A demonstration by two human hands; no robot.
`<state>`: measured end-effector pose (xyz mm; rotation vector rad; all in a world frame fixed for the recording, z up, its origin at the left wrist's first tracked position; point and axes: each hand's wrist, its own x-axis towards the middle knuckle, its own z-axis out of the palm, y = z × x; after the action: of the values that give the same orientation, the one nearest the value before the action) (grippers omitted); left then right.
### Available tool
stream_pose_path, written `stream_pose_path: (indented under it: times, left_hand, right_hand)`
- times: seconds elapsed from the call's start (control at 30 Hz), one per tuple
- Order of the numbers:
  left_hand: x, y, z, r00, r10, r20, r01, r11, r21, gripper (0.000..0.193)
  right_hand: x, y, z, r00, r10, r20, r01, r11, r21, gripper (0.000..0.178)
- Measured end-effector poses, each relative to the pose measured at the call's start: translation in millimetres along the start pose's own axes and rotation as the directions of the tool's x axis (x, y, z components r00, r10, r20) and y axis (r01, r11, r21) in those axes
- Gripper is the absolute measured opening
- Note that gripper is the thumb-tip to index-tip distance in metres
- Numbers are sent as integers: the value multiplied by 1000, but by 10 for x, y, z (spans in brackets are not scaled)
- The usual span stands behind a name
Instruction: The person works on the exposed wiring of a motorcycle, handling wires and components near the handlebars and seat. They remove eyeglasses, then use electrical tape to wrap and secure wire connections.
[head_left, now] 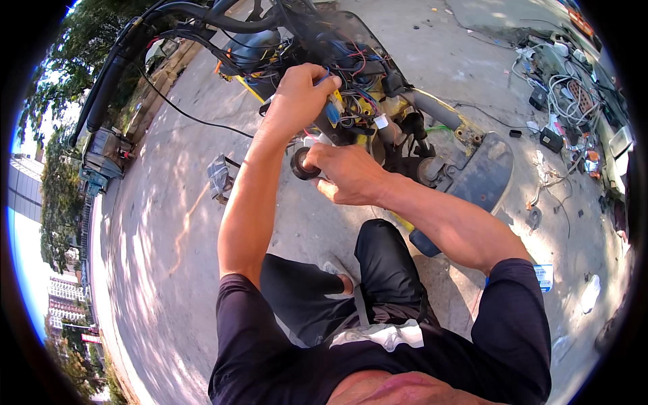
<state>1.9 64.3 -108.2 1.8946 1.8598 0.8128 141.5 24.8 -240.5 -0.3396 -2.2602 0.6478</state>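
My left hand [305,94] reaches into the exposed wiring [361,88] of a partly stripped electric scooter [398,101]. Its thumb and fingers are pinched together among the wires; what lies between them is hidden. Just below those fingertips hang a yellow piece and a blue connector [331,113]. Lower down, my right hand [347,174] grips a roll of black tape [305,163] by its edge, close to the scooter's frame. A white connector [381,121] sits right of the wiring.
A black cable [192,116] runs from the handlebar across the concrete. A small wrapped object [220,177] lies left of my arm. Loose cables [574,94], black adapters [551,140] and scraps cover the ground at right. The scooter's dark deck or fender [482,175] juts out near my right forearm.
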Motion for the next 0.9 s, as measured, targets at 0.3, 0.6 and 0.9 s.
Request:
stream_pose_path:
  times: [0.3, 0.6, 0.9]
  left_hand:
    - [103, -133, -8, 998, 55, -33, -56, 998, -19, 23]
    - [66, -101, -1, 970, 130, -207, -120, 991, 61, 23]
    - [-72, 32, -43, 983, 146, -115, -129, 982, 141, 25]
  right_hand:
    - [10, -12, 4, 1000, -20, -12, 20, 1000, -8, 37]
    - [26, -59, -20, 1000, -12, -18, 11, 1000, -13, 32]
    - [19, -35, -20, 999, -34, -30, 34, 999, -14, 34]
